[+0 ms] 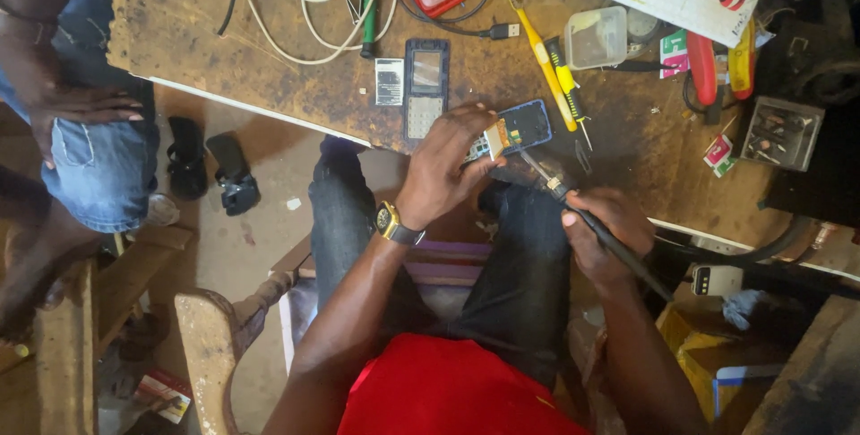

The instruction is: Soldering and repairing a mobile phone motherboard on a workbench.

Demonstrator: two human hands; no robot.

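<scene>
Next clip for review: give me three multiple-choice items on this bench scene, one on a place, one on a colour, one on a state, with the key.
1. Where does the blue phone board lie?
A. on the floor
B. at the bench edge
C. in the clear box

2. What colour is the toothbrush handle?
A. yellow
B. green
C. white

3. What is the right hand doing?
A. resting open
B. gripping a soldering iron
C. holding a cable

Key: 1 B, it rests on the wooden bench under the left hand; 2 A, its handle is plainly yellow; 3 B, fingers wrap the black handle, tip toward the board.
</scene>
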